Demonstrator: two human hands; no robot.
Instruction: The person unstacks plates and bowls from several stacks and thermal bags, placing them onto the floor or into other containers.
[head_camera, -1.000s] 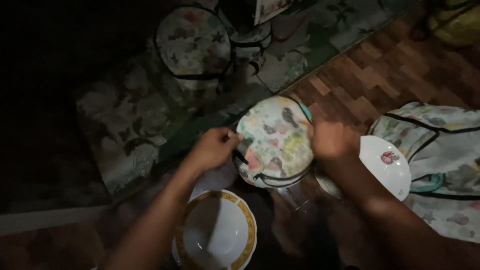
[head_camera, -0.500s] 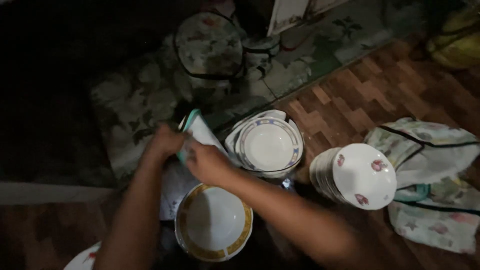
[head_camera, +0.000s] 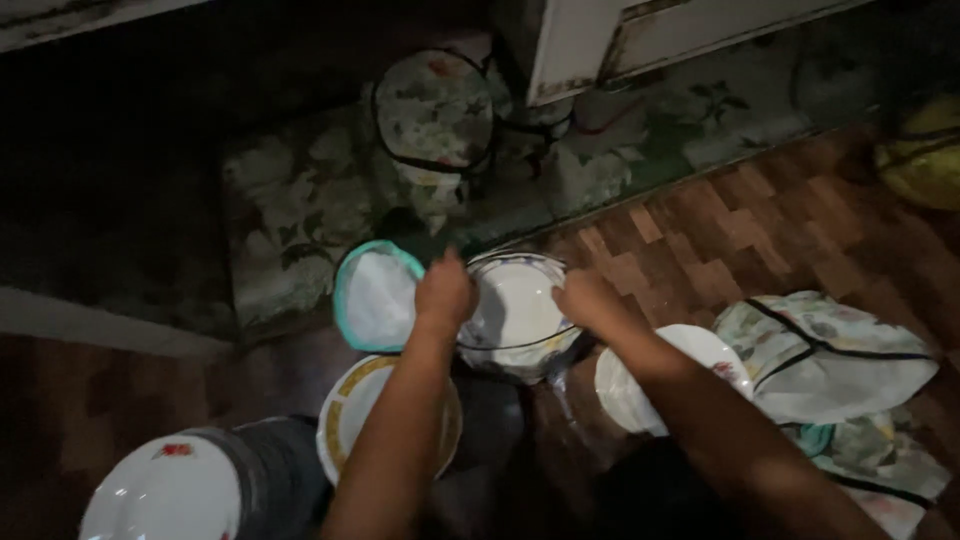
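A stack of white plates with a blue-patterned rim (head_camera: 518, 312) sits in an opened round fabric case on the floor. My left hand (head_camera: 445, 290) curls over the stack's left rim. My right hand (head_camera: 585, 298) grips its right rim. The case's round lid (head_camera: 378, 297), teal-edged with its pale inside facing up, lies just left of my left hand. A gold-rimmed white bowl (head_camera: 345, 405) lies under my left forearm, and a stack of white flowered plates (head_camera: 620, 392) shows under my right forearm.
A zipped floral round case (head_camera: 435, 108) stands on the floral rug (head_camera: 290, 200) at the back, by a white cabinet (head_camera: 600, 40). Floral fabric covers (head_camera: 830, 350) lie at the right on the wooden floor. A white plate (head_camera: 165, 495) sits lower left. A yellow bag (head_camera: 925, 160) is far right.
The floral lid came off the case and now lies to the left, inside up. Both hands moved from the lid to the rims of the uncovered plates.
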